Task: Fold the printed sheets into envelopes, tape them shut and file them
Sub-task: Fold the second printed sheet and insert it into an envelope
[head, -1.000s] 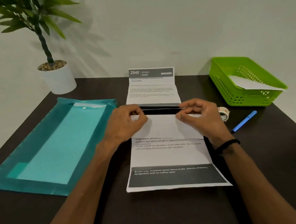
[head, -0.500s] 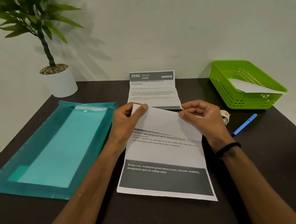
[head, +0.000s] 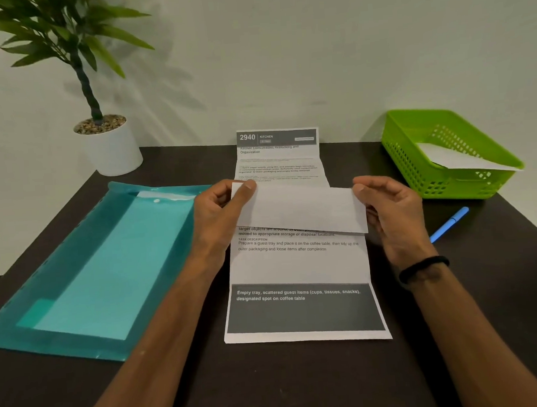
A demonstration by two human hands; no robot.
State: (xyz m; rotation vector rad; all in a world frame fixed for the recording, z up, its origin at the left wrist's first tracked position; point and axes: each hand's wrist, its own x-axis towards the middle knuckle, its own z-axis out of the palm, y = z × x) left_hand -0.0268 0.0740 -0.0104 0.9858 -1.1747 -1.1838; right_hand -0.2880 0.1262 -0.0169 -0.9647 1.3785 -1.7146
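My left hand (head: 220,212) pinches the upper left corner of the turned-down flap of the printed sheet (head: 299,258), thumb on top of the paper. My right hand (head: 390,214) holds the flap's right edge between thumb and curled fingers. So both grips are closed on the same sheet, in the middle of the frame.

A second ago my hands were pressing this flap down against the sheet. Now the flap's top edge is lifted off the paper and the whole sheet has slid nearer to me and turned a little. I judge the fold is being reset or squared rather than finished, so taping is some way off.

The sheet's lower part lies flat on the dark tabletop (head: 487,300), with its grey printed band nearest me. Just beyond the flap a second printed sheet (head: 278,158) stands creased, headed 2940 KITCHEN. At left lies a teal plastic file folder (head: 85,265), where I expect the envelopes go. At upper right a green basket (head: 416,166) holds a white paper (head: 453,157); a blue pen (head: 450,222) lies below it. A potted plant (head: 106,141) stands at upper left before a plain pale wall (head: 283,60).
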